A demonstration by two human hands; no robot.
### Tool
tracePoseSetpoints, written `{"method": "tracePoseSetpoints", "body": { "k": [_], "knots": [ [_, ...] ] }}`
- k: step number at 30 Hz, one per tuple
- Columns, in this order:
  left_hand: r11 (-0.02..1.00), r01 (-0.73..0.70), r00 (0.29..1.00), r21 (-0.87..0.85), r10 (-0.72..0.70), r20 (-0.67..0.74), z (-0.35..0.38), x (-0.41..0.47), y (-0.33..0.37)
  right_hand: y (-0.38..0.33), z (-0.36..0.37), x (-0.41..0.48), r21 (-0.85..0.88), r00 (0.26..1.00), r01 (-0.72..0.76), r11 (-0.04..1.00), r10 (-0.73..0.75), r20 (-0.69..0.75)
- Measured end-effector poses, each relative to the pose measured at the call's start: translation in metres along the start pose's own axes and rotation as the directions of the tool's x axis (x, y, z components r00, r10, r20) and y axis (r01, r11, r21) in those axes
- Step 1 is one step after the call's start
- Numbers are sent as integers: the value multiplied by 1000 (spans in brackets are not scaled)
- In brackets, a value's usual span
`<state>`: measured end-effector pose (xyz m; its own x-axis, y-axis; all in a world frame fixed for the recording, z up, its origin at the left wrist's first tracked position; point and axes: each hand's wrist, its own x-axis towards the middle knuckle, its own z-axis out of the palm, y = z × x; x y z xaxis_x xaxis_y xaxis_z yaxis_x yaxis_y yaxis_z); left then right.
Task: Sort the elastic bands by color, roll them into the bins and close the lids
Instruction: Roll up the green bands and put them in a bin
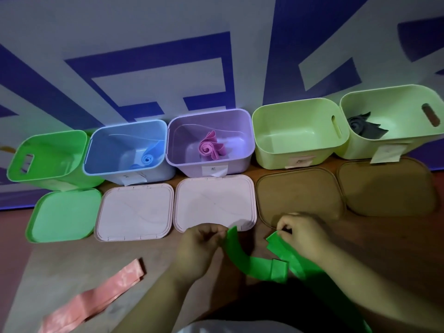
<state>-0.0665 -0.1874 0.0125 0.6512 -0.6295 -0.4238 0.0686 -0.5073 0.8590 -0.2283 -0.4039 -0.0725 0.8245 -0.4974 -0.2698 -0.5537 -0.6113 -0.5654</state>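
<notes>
At the far left a green bin [60, 152] is seen standing open against a wall [144, 32] patterned in blue, with a green lid [63, 216] laid flat in front of it. Nearer the camera, a salmon-pink band [96, 301] is stretched out loose on the brown surface [384, 248]. Next in the row a blue bin [108, 150] is set, in which a rolled blue band [147, 159] is held, and a pale pink lid [134, 212] lies before it. A purple bin [187, 140] follows, with a rolled pink band [211, 146] inside and a second pale pink lid [213, 203] in front. Just below that lid the left hand [199, 243] is raised, its fingers [211, 233] curled and pinching one end of the green band [259, 263]. The band sags between the hands, and a folded part hangs at its low point. Its other end is pinched by the curled fingers [286, 228] of the right hand [300, 234], and more of the band trails down under the right forearm. Behind the right hand a brown lid [298, 195] lies before a light green bin [288, 131]. At the far right a second light green bin [396, 111] holds a dark band [362, 126], and a second brown lid [386, 186] lies in front. Paper labels are stuck on the bins' fronts, and their writing is too small to be read.
</notes>
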Motion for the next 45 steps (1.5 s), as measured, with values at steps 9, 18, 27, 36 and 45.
{"method": "tracePoseSetpoints", "body": {
  "k": [9,18,27,36,45],
  "knots": [
    [995,-93,996,-19,93,-2,-9,-18,39,-49,-76,-47,213,992,-8,977,-20,127],
    [946,-322,946,39,320,58,-38,-69,106,-117,-121,-95,253,994,106,962,-109,-2],
    [924,-380,922,-50,382,58,-59,-109,129,-189,-143,-132,300,889,442,845,-369,-270],
    [902,-398,904,-165,417,97,-70,-128,133,-224,-130,-136,441,868,481,758,-339,-364],
    [912,-376,914,-164,394,94,-77,-133,129,-230,-121,-132,583,879,473,661,-310,-362]
  ]
}}
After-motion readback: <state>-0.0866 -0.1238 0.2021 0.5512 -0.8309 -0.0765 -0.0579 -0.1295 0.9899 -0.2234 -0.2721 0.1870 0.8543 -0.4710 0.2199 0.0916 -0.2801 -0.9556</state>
